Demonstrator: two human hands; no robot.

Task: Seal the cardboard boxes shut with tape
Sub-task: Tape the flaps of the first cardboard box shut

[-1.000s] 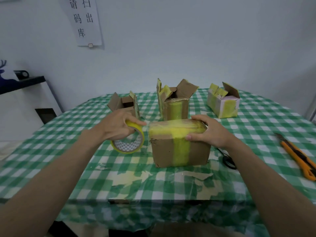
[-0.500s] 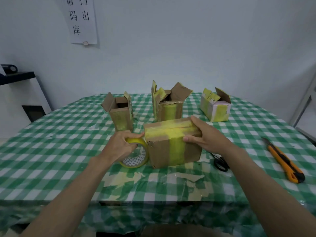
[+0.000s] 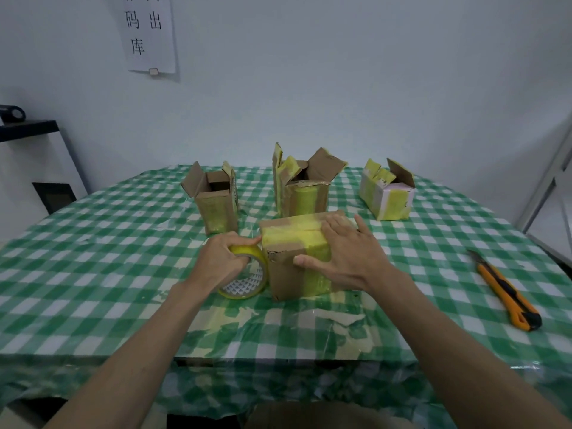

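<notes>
A closed cardboard box (image 3: 291,270) wrapped in yellow tape stands in the middle of the green checked table (image 3: 102,274). My right hand (image 3: 346,255) lies flat over its top and front, fingers straight, thumb along the front face. My left hand (image 3: 221,261) grips a yellow tape roll (image 3: 247,281), which stands on edge against the box's left side. Three more boxes with open flaps stand behind: a left box (image 3: 216,202), a middle box (image 3: 301,187) and a right box (image 3: 387,193).
An orange utility knife (image 3: 507,292) lies on the table at the right. Torn tape scraps (image 3: 340,320) stick to the cloth in front of the box. A dark-topped white cabinet (image 3: 34,168) stands at the left wall, a paper sign (image 3: 148,32) hangs above.
My left hand has brought the tape roll right up to the box's left side. My right hand has slid from the box's right end onto its top and front.
</notes>
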